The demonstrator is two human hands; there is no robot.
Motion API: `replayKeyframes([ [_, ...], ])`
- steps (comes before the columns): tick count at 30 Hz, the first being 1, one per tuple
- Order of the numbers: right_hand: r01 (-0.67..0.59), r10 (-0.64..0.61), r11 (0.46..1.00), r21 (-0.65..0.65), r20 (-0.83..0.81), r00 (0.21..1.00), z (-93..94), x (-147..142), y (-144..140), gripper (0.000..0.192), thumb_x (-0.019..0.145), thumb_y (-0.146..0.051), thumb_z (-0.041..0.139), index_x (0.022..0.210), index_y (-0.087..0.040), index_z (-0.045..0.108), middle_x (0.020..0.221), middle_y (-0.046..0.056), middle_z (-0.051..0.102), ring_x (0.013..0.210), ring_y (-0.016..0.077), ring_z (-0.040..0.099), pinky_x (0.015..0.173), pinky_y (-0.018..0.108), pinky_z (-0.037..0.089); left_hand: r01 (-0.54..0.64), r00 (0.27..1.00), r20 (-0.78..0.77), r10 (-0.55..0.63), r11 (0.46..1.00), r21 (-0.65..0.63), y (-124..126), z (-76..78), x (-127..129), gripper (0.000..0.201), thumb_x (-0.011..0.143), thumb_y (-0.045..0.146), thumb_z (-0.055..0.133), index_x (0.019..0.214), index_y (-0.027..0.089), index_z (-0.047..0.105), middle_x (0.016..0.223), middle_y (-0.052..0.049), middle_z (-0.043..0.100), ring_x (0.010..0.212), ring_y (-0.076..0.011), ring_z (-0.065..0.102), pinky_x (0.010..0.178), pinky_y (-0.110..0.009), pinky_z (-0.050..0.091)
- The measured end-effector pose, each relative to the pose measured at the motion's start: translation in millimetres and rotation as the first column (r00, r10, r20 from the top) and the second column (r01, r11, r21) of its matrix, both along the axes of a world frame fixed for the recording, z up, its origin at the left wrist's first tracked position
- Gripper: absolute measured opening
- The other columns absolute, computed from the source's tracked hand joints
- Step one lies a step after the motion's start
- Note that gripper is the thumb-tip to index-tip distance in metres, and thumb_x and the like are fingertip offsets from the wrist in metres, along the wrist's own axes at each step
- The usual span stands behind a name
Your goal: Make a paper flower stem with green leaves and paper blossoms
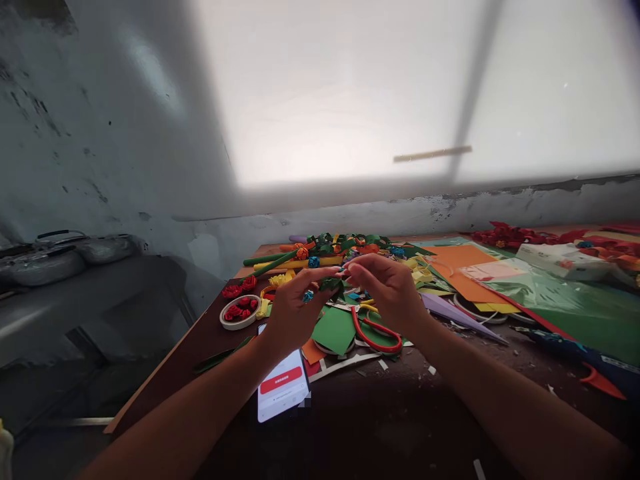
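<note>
My left hand and my right hand meet at the fingertips above the littered table. Between the left thumb and index finger sits a dark green paper piece. The right thumb and fingertips are pinched at its upper end, on something too small to make out. Just below the hands lie red-handled scissors and a green paper sheet. A lit phone rests under my left wrist. Left of that wrist is a white ring with red paper flowers inside.
Rolled paper tubes and colourful paper flowers line the table's back edge. Orange paper, a lilac paper cone, a plastic-wrapped green pack and a white box lie to the right. Pans stand on a separate surface at left.
</note>
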State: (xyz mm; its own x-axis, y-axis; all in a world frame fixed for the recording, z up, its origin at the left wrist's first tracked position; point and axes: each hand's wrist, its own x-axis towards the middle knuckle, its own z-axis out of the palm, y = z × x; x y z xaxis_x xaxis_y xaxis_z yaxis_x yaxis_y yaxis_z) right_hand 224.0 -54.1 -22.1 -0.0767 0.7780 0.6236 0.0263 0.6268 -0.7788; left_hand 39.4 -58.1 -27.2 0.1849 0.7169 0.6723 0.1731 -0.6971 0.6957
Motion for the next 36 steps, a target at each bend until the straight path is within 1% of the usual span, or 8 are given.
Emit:
replayKeyframes([
  [6, -0.02, 0.009, 0.964, 0.266, 0.045, 0.999, -1.0, 3.0, -2.9, 0.016, 0.081, -0.03, 0.081, 0.092, -0.023, 0.074, 0.09, 0.005, 0.076, 0.082, 0.0195, 0.071, 0.074, 0.034, 0.059, 0.062, 0.988, 0.144, -0.057, 0.998, -0.034, -4.9, 8.3, 1.4, 0.017, 0.085, 0.023, 0.075, 0.103, 0.022, 0.074, 0.103, -0.005, 0.076, 0.095, -0.0192, 0.071, 0.084, -0.029, 0.057],
  [9, -0.001, -0.017, 0.914, 0.406, 0.039, 0.999, -1.1, 1.5, -6.0, 0.012, 0.083, -0.023, 0.08, 0.093, -0.024, 0.073, 0.092, 0.005, 0.077, 0.088, 0.0213, 0.073, 0.08, 0.036, 0.059, 0.094, 0.992, 0.082, -0.091, 0.995, -0.038, -5.1, 8.9, 0.8, 0.019, 0.088, 0.024, 0.072, 0.107, 0.021, 0.073, 0.106, -0.006, 0.075, 0.097, -0.0195, 0.071, 0.083, -0.029, 0.058],
  [13, 0.02, -0.078, 0.868, 0.496, 0.096, 0.992, 0.3, 2.7, -9.6, 0.013, 0.086, -0.017, 0.076, 0.096, -0.025, 0.073, 0.093, 0.004, 0.077, 0.087, 0.0188, 0.074, 0.081, 0.033, 0.059, 0.062, 0.997, -0.05, -0.058, 0.995, 0.078, -2.4, 7.2, -1.4, 0.018, 0.092, 0.024, 0.068, 0.108, 0.023, 0.075, 0.111, -0.008, 0.072, 0.105, -0.0204, 0.068, 0.085, -0.029, 0.058],
  [21, 0.056, -0.197, 0.875, 0.48, 0.25, 0.948, -2.2, 3.7, -8.3, 0.022, 0.087, -0.03, 0.076, 0.108, -0.026, 0.069, 0.102, 0.006, 0.075, 0.092, 0.0205, 0.072, 0.083, 0.033, 0.058, -0.092, 0.99, -0.075, 0.122, 0.944, 0.318, -4.8, 4.9, -1.1, 0.017, 0.086, 0.011, 0.068, 0.099, 0.021, 0.071, 0.094, -0.005, 0.07, 0.089, -0.0172, 0.068, 0.077, -0.028, 0.059],
  [24, 0.094, -0.232, 0.874, 0.477, 0.239, 0.943, -1.5, -1.4, -12.1, 0.015, 0.09, -0.023, 0.069, 0.104, -0.026, 0.068, 0.099, 0.005, 0.076, 0.091, 0.0199, 0.073, 0.082, 0.032, 0.058, -0.08, 0.988, -0.092, 0.123, 0.924, 0.374, -5.5, 3.0, 0.0, 0.02, 0.086, 0.008, 0.067, 0.101, 0.022, 0.068, 0.096, -0.004, 0.068, 0.09, -0.0158, 0.068, 0.075, -0.025, 0.06],
  [28, 0.216, -0.333, 0.872, 0.438, 0.21, 0.919, 0.8, -10.4, -19.8, 0.016, 0.086, -0.013, 0.064, 0.097, -0.024, 0.068, 0.092, 0.003, 0.076, 0.085, 0.0187, 0.072, 0.079, 0.031, 0.057, -0.107, 0.978, -0.107, 0.178, 0.872, 0.477, -6.5, 3.5, 1.8, 0.024, 0.084, 0.002, 0.068, 0.098, 0.022, 0.065, 0.096, -0.004, 0.067, 0.089, -0.0142, 0.068, 0.075, -0.024, 0.059],
  [33, 0.282, -0.36, 0.894, 0.349, 0.183, 0.915, 1.7, -17.0, -24.3, 0.008, 0.084, -0.015, 0.066, 0.085, -0.023, 0.065, 0.087, 0.003, 0.075, 0.082, 0.0191, 0.072, 0.076, 0.031, 0.056, -0.13, 0.951, -0.151, 0.269, 0.792, 0.596, -10.3, 6.4, 3.2, 0.03, 0.081, -0.003, 0.067, 0.097, 0.022, 0.061, 0.098, -0.004, 0.065, 0.089, -0.0138, 0.067, 0.081, -0.026, 0.056],
  [36, 0.27, -0.351, 0.878, 0.396, 0.148, 0.925, 1.0, -15.9, -25.8, 0.01, 0.085, -0.015, 0.067, 0.084, -0.024, 0.062, 0.089, 0.002, 0.075, 0.086, 0.0192, 0.072, 0.079, 0.032, 0.056, -0.113, 0.955, -0.157, 0.251, 0.801, 0.588, -12.4, 6.2, 4.4, 0.029, 0.08, -0.002, 0.067, 0.095, 0.022, 0.062, 0.098, -0.004, 0.064, 0.089, -0.0138, 0.067, 0.082, -0.026, 0.056],
])
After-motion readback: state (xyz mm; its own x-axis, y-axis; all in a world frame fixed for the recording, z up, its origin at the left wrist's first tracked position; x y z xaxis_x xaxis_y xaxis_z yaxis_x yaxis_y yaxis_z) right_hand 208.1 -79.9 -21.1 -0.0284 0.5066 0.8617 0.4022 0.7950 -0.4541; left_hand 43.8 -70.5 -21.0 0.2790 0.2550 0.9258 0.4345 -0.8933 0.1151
